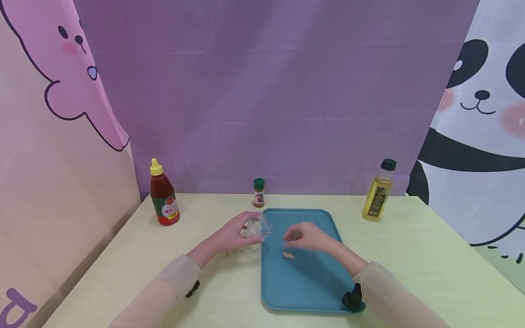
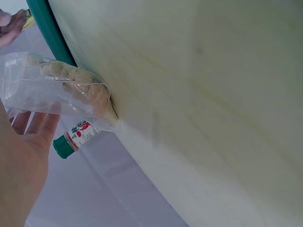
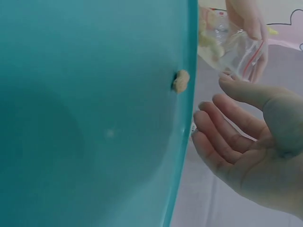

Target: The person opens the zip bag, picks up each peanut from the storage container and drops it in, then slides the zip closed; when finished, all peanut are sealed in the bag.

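A clear zip bag of peanuts point(image 1: 257, 227) is gripped by my left hand point(image 1: 238, 233) over the tray's left edge. Unshelled peanuts point(image 2: 87, 85) lie along the bottom of the bag in the left wrist view, and a red zip line runs along its mouth in the right wrist view. One peanut point(image 1: 288, 255) rests on the blue tray point(image 1: 303, 287). Just above that peanut hovers my right hand point(image 1: 307, 237). Its thumb and loosely bent fingers point(image 3: 227, 137) stand apart with nothing between them.
A ketchup bottle point(image 1: 165, 200) stands at the table's back left. Behind the tray is a small green-capped spice jar point(image 1: 259, 193). An oil bottle point(image 1: 377, 193) stands at the back right. A purple cloth point(image 1: 266, 100) hangs behind the table point(image 1: 123, 282).
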Available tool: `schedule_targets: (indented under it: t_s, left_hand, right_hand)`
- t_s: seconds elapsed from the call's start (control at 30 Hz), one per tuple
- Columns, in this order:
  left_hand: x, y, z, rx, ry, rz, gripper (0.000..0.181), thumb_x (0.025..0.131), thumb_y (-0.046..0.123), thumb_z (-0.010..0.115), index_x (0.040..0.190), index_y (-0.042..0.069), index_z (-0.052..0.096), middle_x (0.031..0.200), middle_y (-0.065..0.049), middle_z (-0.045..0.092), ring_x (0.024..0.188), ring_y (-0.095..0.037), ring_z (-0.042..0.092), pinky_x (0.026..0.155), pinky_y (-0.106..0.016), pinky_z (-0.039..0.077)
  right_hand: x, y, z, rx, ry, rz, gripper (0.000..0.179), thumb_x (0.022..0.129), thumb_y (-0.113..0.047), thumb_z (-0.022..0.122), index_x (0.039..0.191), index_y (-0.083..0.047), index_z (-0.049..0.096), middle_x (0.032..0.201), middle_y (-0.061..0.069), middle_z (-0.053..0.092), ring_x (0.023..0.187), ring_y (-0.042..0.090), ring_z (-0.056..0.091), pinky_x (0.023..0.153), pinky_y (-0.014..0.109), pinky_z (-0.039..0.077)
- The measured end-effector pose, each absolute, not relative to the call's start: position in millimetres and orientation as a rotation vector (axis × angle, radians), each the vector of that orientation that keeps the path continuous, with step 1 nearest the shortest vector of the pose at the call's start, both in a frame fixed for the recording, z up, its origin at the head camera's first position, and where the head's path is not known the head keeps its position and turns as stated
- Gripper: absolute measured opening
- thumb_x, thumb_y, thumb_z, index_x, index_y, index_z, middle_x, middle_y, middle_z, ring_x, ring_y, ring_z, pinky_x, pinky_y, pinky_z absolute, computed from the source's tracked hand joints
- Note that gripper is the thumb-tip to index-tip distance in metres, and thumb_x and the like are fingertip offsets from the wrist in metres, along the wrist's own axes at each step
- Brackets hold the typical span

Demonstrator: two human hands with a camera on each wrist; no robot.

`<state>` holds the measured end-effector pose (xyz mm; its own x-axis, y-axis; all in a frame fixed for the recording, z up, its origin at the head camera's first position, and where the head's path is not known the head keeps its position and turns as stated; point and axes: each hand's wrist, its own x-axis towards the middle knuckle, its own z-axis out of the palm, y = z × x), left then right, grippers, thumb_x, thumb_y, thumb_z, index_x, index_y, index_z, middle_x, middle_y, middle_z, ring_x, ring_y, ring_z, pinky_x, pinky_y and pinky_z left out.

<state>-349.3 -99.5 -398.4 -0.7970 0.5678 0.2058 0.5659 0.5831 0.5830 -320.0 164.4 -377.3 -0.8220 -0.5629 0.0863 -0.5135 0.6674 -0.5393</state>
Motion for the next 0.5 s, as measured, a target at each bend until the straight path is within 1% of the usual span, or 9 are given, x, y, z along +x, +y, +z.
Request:
schedule_targets:
  t_s: [0.2,0.5]
  left_hand:
    - [-348.2,-100.1,-397.9,1.015,2.793,1.031,0.077,0.081,0.053,0.066,0.142,0.017,0.036,0.137,-0.001,0.048,0.121,-0.016,0.048,0.096,-0.032,0.048]
    - [-348.6,-100.3,-397.3,1.008,2.804,1.016,0.076,0.082,0.052,0.066,0.143,0.017,0.036,0.136,0.000,0.048,0.121,-0.015,0.048,0.097,-0.032,0.047]
  right_hand:
    - [-319.4,165.7,-382.4,-0.868,2.744,-0.829,0.021,0.083,-0.022,0.071,0.096,-0.006,0.070,0.088,0.001,0.068,0.077,0.011,0.060,0.064,0.024,0.049]
    - [-317.6,163.9,-384.2,-0.762,2.705,-0.772,0.014,0.080,-0.022,0.074,0.086,-0.010,0.071,0.078,-0.004,0.066,0.071,0.009,0.055,0.065,0.025,0.048]
